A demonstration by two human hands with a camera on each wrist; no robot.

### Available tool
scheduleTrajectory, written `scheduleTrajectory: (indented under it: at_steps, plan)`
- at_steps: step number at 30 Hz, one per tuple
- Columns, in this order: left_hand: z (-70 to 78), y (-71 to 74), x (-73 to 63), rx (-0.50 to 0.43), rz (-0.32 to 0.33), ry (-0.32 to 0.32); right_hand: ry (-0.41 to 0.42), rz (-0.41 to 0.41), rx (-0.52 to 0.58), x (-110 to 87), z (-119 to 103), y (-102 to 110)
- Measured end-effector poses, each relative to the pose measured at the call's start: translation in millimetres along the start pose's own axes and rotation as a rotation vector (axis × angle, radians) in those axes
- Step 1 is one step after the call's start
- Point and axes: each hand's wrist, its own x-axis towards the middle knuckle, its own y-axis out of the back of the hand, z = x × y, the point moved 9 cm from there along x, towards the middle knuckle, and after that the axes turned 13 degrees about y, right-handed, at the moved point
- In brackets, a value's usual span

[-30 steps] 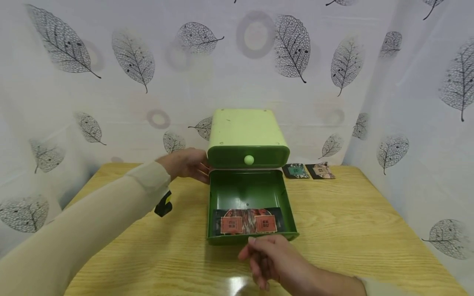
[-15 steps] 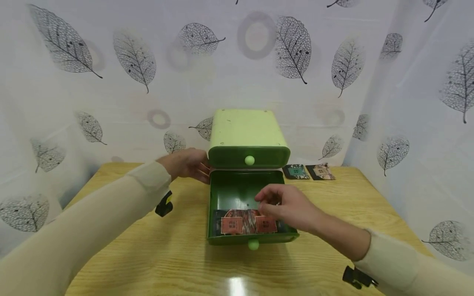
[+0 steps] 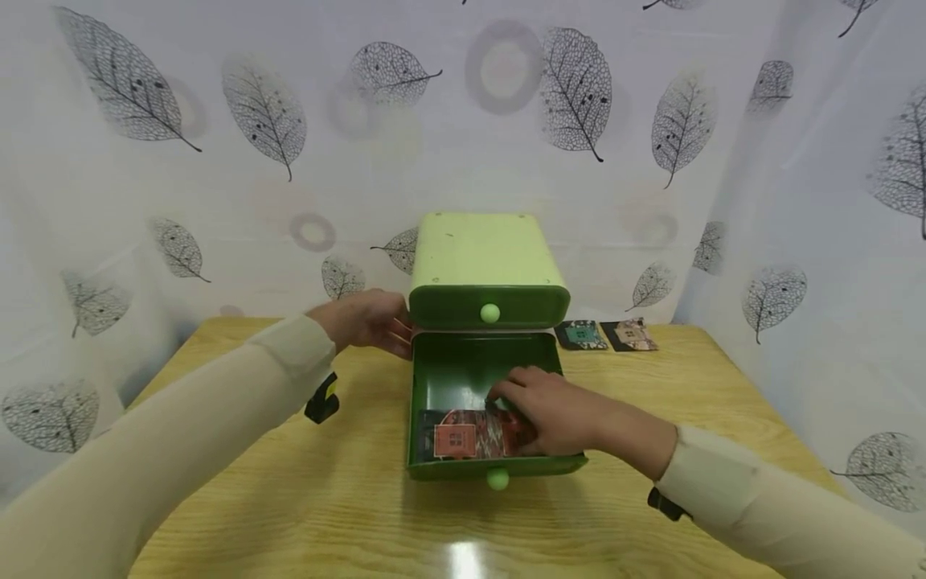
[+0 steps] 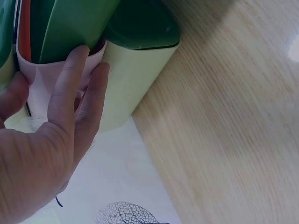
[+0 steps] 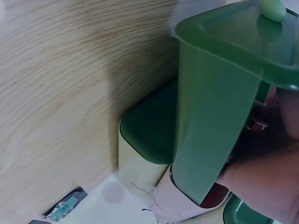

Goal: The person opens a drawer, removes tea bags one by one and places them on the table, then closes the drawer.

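Note:
A small drawer cabinet (image 3: 483, 249) with a pale yellow-green top tier stands at the table's back; its green middle drawer (image 3: 452, 366) is pulled out of a pink tier (image 4: 42, 86). My left hand (image 3: 370, 320) rests against the cabinet's left side, fingers extended along the pink tier's edge. Inside the drawer, my right hand (image 3: 555, 412) curls over the right-hand red-and-black sachet (image 3: 514, 432), fingers at its back edge, thumb by its front edge. It covers part of that sachet. The left-hand sachet (image 3: 454, 441) lies flat beside it, near the drawer front.
Behind the drawer, right of the cabinet, lie a teal sachet (image 3: 583, 334) and a beige one (image 3: 631, 334) on the wooden table (image 3: 665, 426). A round knob (image 3: 497, 479) juts from the drawer front. Leaf-print cloth (image 3: 289, 104) hangs behind.
My right hand has moved from in front of the drawer up over it, then down onto the right-hand sachet. The left hand has stayed against the cabinet.

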Motion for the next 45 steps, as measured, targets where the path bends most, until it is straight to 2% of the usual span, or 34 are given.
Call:
scheduleTrajectory:
  at_steps: [7,10,17,21,27,34,40,45]
  plan:
    - [-1.4,0.7,0.9,-0.004,0.005,0.000,0.037,-0.026,-0.009,9.1,2.7,-8.4]
    - [-1.9,1.5,1.1,-0.001,0.015,0.002,0.054,-0.017,0.025,11.8,3.5,-7.8]
    - [-0.9,2.1,1.6,-0.026,0.007,0.004,0.092,0.045,0.198,12.1,5.7,0.5]
    - [-0.1,1.2,1.5,-0.040,0.002,0.005,0.120,0.085,0.245,8.4,6.4,7.4]
    - [-0.6,0.8,0.1,-0.044,0.001,0.006,0.135,0.150,0.258,3.1,7.0,24.3]
    - [-2.4,1.8,-0.6,-0.015,0.004,-0.003,0.075,0.227,0.223,-3.6,10.8,44.8]
    - [-2.6,1.8,-1.1,-0.011,-0.006,-0.003,0.054,0.360,0.227,-15.4,13.0,66.5]
    - [-2.6,1.2,-0.2,-0.011,-0.008,-0.003,-0.030,0.477,0.223,-30.7,25.1,87.1]
